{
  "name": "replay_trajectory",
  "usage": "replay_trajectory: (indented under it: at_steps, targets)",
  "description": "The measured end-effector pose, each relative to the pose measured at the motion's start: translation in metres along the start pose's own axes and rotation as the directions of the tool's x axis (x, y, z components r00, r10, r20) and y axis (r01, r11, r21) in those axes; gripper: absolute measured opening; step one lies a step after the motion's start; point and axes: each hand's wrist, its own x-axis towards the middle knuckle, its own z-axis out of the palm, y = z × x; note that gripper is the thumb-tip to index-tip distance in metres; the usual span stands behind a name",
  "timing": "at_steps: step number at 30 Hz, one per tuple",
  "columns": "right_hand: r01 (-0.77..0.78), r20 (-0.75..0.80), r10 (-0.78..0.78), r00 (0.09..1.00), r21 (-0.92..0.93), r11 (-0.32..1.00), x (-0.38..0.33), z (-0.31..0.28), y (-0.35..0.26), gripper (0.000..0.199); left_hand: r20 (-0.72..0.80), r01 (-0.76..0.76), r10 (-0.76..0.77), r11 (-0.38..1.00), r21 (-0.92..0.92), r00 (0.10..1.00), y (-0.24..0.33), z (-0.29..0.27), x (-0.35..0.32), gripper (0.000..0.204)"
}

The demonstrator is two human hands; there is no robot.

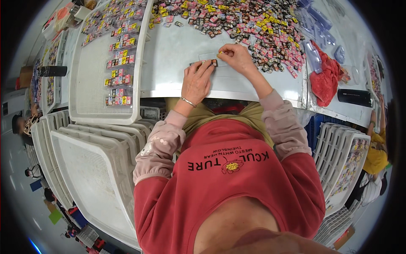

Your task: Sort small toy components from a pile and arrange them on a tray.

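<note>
Head view shows a pale table (pixel 169 48) across the upper middle of the frame, with a white mesh tray (pixel 91 80) at the upper left and a heap of small coloured blocks (pixel 270 44) at the upper right. The left hand (pixel 197 80), nearer to the short row of blocks (pixel 215 63) at upper centre, presses its bent fingers over this row, whose long axis runs roughly left to right; the right hand (pixel 239 58) pinches a small yellow piece (pixel 219 54), just above the row's right end.
</note>
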Motion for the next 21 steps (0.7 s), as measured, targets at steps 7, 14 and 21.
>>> replay_trajectory:
  at_steps: [7,14,21]
  targets:
    - [-0.217,0.073,0.222,0.972,0.631,0.745,-0.004,0.000,0.016,0.024,0.008,-0.018,0.018,1.000,-0.003,1.000,-0.003,0.003,-0.001,0.046]
    - [-0.338,0.200,0.275,0.940,0.637,0.692,-0.007,-0.023,0.008,0.019,-0.001,-0.015,0.015,1.000,-0.002,1.000,-0.005,0.002,-0.002,0.046]
    - [-0.091,-0.056,0.117,0.992,0.340,0.936,-0.006,0.020,0.031,0.006,0.011,-0.003,0.003,1.000,-0.011,1.000,0.000,0.000,0.000,0.041]
